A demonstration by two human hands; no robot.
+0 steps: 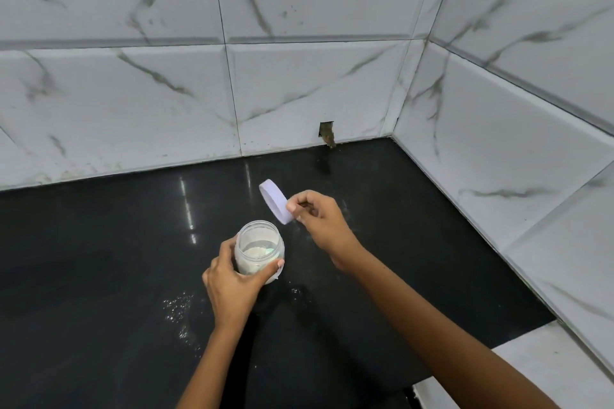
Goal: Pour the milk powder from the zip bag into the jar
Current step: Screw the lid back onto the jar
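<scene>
A small clear jar (258, 244) stands open on the black counter (99, 259), with white milk powder in its bottom. My left hand (232, 282) grips the jar from the left and front, thumb across its near side. My right hand (319, 219) pinches the jar's white round lid (274, 201) by its edge, holding it tilted just above and to the right of the jar's mouth. No zip bag is in view.
White powder specks (177, 304) lie scattered on the counter left of my left wrist. Marble-patterned wall tiles (299, 93) close the counter at the back and right. A small dark hole (326, 131) sits in the back wall at counter level.
</scene>
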